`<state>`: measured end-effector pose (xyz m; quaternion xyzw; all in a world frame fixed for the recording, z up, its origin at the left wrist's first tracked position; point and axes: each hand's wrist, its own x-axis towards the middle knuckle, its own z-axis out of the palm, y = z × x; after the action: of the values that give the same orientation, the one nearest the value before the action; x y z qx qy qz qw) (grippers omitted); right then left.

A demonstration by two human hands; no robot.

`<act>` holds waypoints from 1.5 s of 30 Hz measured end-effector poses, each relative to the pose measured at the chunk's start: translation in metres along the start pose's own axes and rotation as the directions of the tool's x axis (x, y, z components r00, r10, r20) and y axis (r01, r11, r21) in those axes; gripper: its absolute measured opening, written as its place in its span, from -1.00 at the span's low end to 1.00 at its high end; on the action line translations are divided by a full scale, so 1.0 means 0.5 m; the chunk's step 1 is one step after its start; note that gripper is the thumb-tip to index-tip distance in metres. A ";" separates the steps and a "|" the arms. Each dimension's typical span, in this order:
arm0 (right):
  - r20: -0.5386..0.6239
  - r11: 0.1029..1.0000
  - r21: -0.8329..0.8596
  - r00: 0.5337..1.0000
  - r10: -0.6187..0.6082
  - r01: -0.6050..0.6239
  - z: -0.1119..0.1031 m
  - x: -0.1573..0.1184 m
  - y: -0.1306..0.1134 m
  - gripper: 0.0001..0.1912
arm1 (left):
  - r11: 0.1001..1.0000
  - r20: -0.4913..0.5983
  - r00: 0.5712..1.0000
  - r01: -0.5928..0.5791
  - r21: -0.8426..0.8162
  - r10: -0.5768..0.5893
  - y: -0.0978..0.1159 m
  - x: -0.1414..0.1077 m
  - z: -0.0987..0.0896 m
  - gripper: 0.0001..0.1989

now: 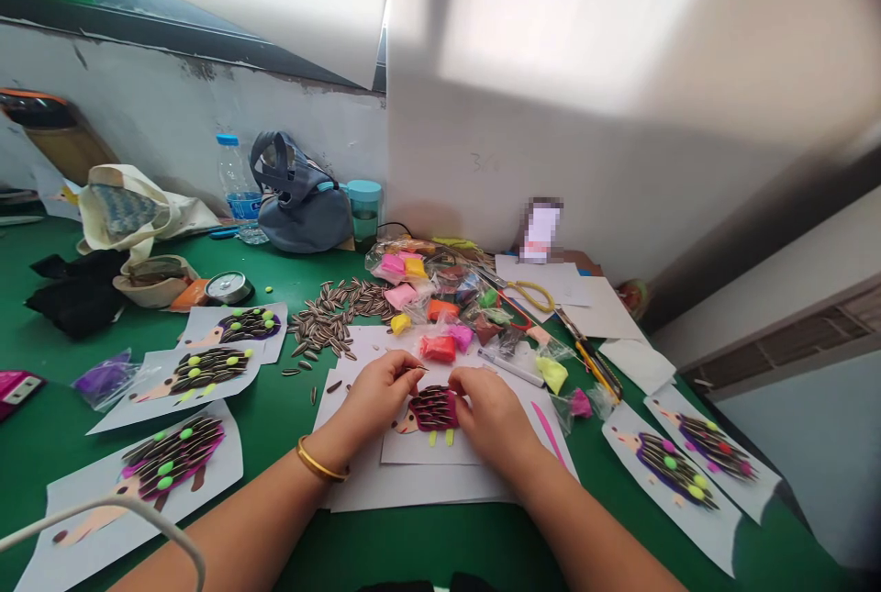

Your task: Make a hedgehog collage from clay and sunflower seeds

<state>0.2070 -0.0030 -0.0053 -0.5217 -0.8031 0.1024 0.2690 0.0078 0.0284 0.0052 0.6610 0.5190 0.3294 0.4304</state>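
Observation:
On a white sheet (413,452) in front of me lies a clay hedgehog (433,410) with a magenta body, dark seed spines and yellow-green feet. My left hand (385,390), a gold bangle on its wrist, is just above the hedgehog's head with thumb and forefinger pinched on a small dark seed (421,368). Curled at the hedgehog's right edge, my right hand (485,404) has its fingertips close to the magenta clay; whether it grips anything is hidden. A pile of striped sunflower seeds (330,321) spreads beyond my left hand.
Bagged coloured clay (438,349), yellow-handled scissors (533,296) and a pen (510,367) lie behind the sheet. Hedgehog pictures lie left (227,468) and right (722,528). A bottle (238,179), blue-grey bag (303,211) and cup (364,211) stand by the wall. A white cable (138,508) crosses the lower left.

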 end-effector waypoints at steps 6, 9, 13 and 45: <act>-0.067 0.975 0.220 0.998 0.007 0.008 -0.024 -0.001 -0.016 -0.89 | 0.991 0.064 0.997 -0.022 -0.129 0.030 0.011 -0.016 0.015 -0.83; -0.051 0.940 0.340 0.998 0.037 -0.017 -0.024 -0.001 -0.025 -0.94 | 0.983 0.136 0.990 0.002 -0.181 0.023 0.022 -0.026 0.021 -0.81; -0.070 0.917 0.397 0.996 0.062 -0.029 -0.022 -0.004 -0.028 -0.93 | 0.977 0.202 0.979 0.046 -0.210 -0.003 0.029 -0.034 0.023 -0.76; 0.138 0.993 0.080 0.987 0.080 -0.092 -0.031 -0.003 0.017 -0.87 | 0.999 -0.023 1.000 -0.006 0.037 0.006 -0.005 -0.002 -0.002 -0.73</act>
<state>0.2226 -0.0026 0.0033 -0.5357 -0.7909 0.1832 0.2320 0.0056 0.0281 0.0032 0.6664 0.5280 0.3288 0.4111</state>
